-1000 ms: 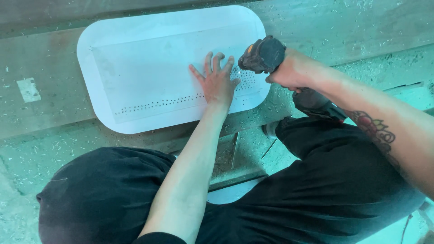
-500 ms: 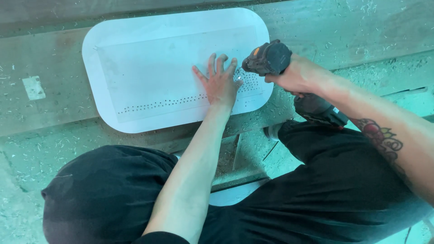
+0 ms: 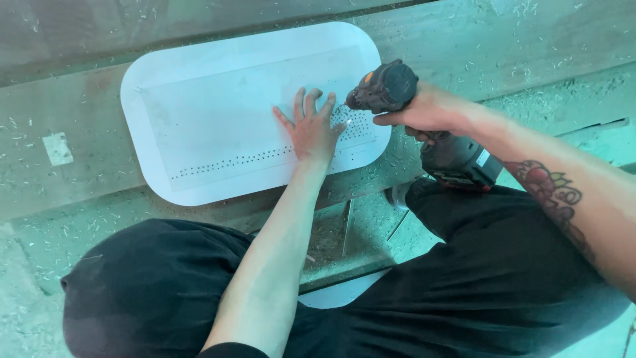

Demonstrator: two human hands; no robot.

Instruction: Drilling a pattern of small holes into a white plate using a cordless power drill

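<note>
A person is kneeling over a white tray (image 3: 218, 113) with rounded corners, lying flat on a dusty wooden plank (image 3: 59, 192) strewn with shavings. The left hand (image 3: 311, 129) is pressing down open, fingers spread, on the tray's right part, apparently pinning it so it is not sliding. The right hand (image 3: 427, 113) is gripping a black cordless drill (image 3: 387, 86), its tip pointing down at the tray's right end, just beside the left fingertips, where a cluster of small holes (image 3: 358, 122) is showing. 1 long row of dots (image 3: 232, 162) is running along the tray's near edge.
</note>
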